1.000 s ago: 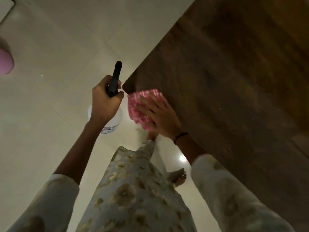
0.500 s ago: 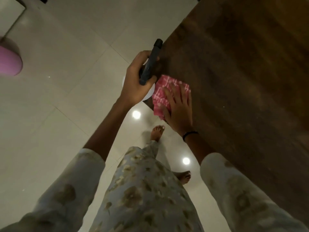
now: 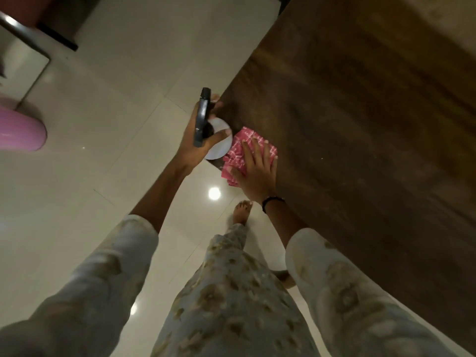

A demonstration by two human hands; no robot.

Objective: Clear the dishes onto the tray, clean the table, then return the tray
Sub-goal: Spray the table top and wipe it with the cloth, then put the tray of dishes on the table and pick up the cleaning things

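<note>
Spray bottle (image 3: 215,140) gripped in left hand (image 3: 198,145) just off the counter (image 3: 360,150) corner, probably kept ready to spray. Right of it, right hand (image 3: 255,173) presses flat, fingers straight, on pink cloth (image 3: 242,150) at that corner, wiping.

Right hand (image 3: 256,171) flat on pink cloth (image 3: 242,150) at table (image 3: 360,150) corner, left hand (image 3: 198,145) gripping spray bottle (image 3: 206,124)
</note>
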